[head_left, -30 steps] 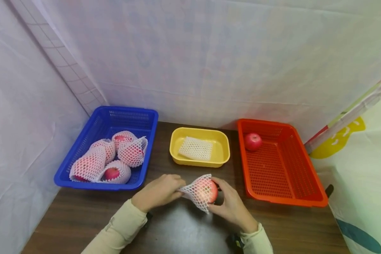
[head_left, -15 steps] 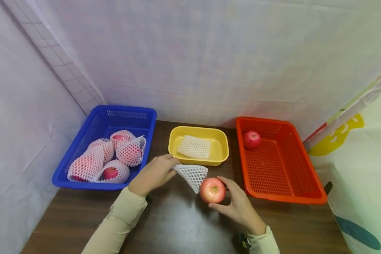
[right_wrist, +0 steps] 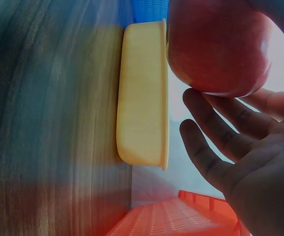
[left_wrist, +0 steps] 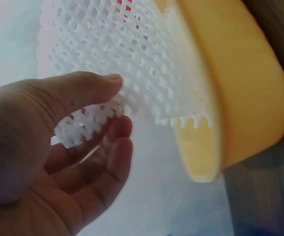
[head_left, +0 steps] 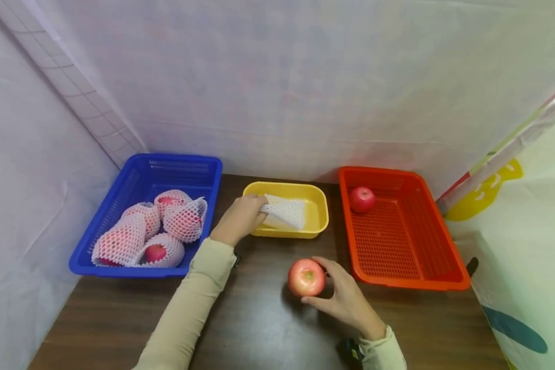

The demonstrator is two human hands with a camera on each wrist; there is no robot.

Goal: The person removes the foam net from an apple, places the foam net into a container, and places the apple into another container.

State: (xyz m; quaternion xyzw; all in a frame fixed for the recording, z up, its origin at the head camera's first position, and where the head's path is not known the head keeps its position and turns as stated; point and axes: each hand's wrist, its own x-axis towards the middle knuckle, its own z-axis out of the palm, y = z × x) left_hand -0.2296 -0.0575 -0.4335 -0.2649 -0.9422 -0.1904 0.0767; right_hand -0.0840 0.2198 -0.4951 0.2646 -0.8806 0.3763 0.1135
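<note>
Fingers (left_wrist: 116, 158) of the left hand (head_left: 240, 218) pinch white foam netting (left_wrist: 117, 46) over the yellow tray (head_left: 289, 234); the right hand (head_left: 346, 300), widely spread, grips an apple (head_left: 306, 278).

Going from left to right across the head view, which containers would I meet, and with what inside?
Blue basket with net-wrapped apples, yellow tray with foam netting, red basket with one bare apple.

Three bins (head_left: 284, 233) on dark table (head_left: 254, 313)
</note>
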